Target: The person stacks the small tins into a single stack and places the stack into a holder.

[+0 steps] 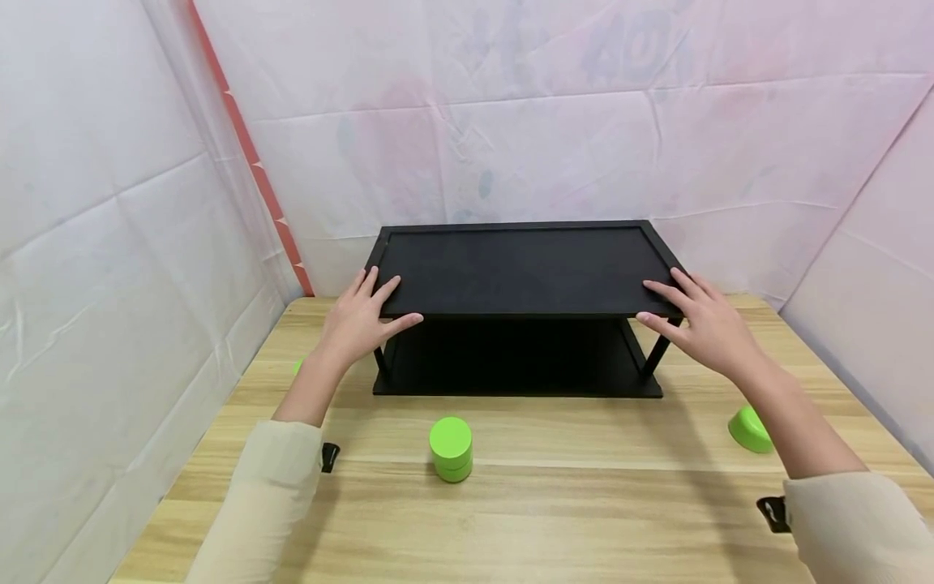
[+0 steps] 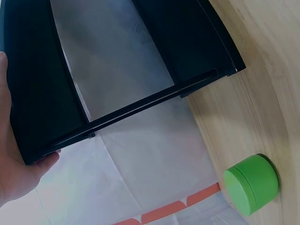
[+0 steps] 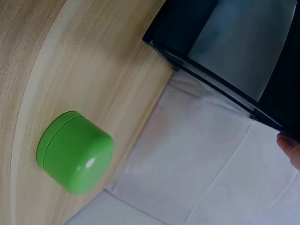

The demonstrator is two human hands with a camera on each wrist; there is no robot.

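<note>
A black two-tier shelf stands on the wooden table against the back wall covering. My left hand rests on its upper board at the front left corner, fingers spread over the side rim and thumb along the front edge. Mirroring it, my right hand lies on the front right corner with straight, spread fingers. The left wrist view shows fingertips at the board's side edge. In the right wrist view only a bit of the right hand appears beside the shelf.
A green lidded round container stands on the table in front of the shelf. Another green container is to the right, partly behind my forearm in the head view. A third green container stands left of the shelf.
</note>
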